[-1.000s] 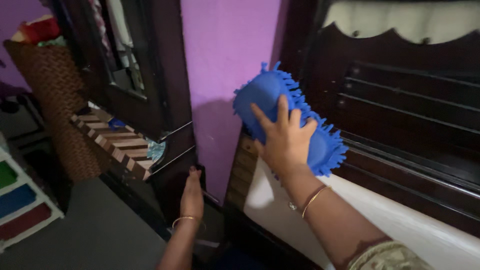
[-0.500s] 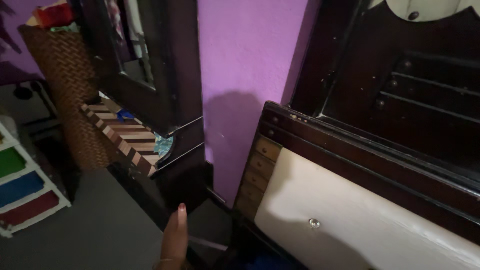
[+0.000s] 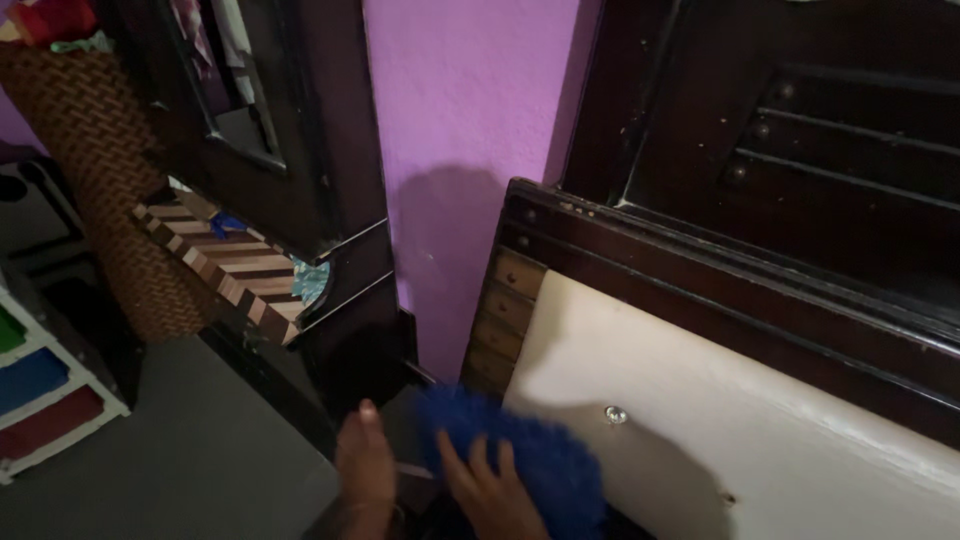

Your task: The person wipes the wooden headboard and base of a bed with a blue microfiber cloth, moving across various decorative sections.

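At the far left edge of the view stands a white drawer unit [image 3: 40, 400] with green, blue and red fronts, and behind it a tall woven brown basket [image 3: 110, 180] reaching up toward the top left corner. Next comes a dark wooden cabinet [image 3: 330, 150] with a mirrored door, a striped wooden board [image 3: 235, 275] leaning across its lower part. A strip of purple wall [image 3: 460, 120] separates the cabinet from the dark headboard [image 3: 740, 290], whose cream padded panel [image 3: 760, 440] carries a small metal stud [image 3: 615, 414].

Low in the frame, near the bottom edge, the left hand [image 3: 365, 470] is raised with fingers straight and together, holding nothing — it stands just beside the cabinet's foot. Immediately to its right, the right hand [image 3: 490, 495] lies with fingers spread over a blue fluffy duster mitt [image 3: 525, 455], pressing or gripping it from the near side.

The mitt sits at the lower left corner of the padded panel, in the gap between cabinet and headboard. Its long axis runs from upper left down to lower right, roughly along the panel's bottom corner. It lies just above and beyond the right hand, which is on it; the left hand is close but apart, to the mitt's left.
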